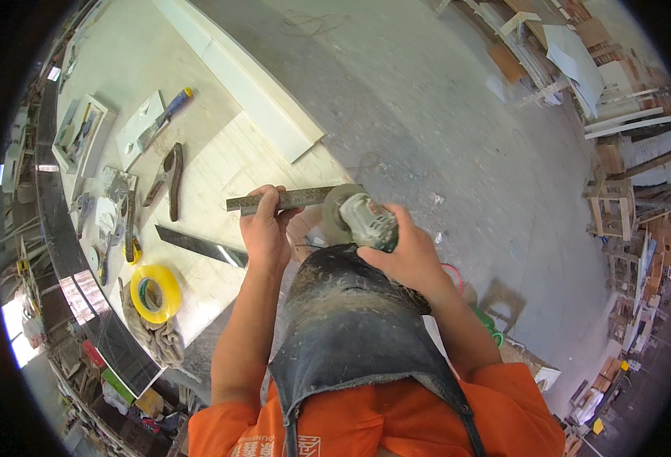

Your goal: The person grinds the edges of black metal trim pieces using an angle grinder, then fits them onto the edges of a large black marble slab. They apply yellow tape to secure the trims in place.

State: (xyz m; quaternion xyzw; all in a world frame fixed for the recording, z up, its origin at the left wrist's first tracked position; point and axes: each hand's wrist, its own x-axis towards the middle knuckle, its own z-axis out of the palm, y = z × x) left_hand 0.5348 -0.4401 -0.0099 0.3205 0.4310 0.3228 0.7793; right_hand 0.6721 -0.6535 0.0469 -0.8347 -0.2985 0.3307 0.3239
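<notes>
My left hand (pixel 267 230) is closed round a narrow dark strip (pixel 305 198), thumb on top and fingers beneath, just off the table's corner. In my right hand (pixel 410 255) is a small angle grinder (pixel 373 222) with a pale grey body. Its round disc (pixel 336 212) stands at the strip's right end and overlaps it; whether the two touch I cannot tell. A second dark, glossy strip (pixel 198 245) lies on the table (pixel 221 293) left of my left forearm. A dark apron (pixel 358 327) hangs below the grinder.
On the table lie a spring clamp (pixel 174 179), a yellow tape roll (pixel 172 295), a crumpled cloth (pixel 156 339) and a blue-handled scraper (pixel 169 114). A long pale panel (pixel 259 103) runs along the table's far right edge. Stacked boards (pixel 617 190) stand across the grey floor (pixel 487 175).
</notes>
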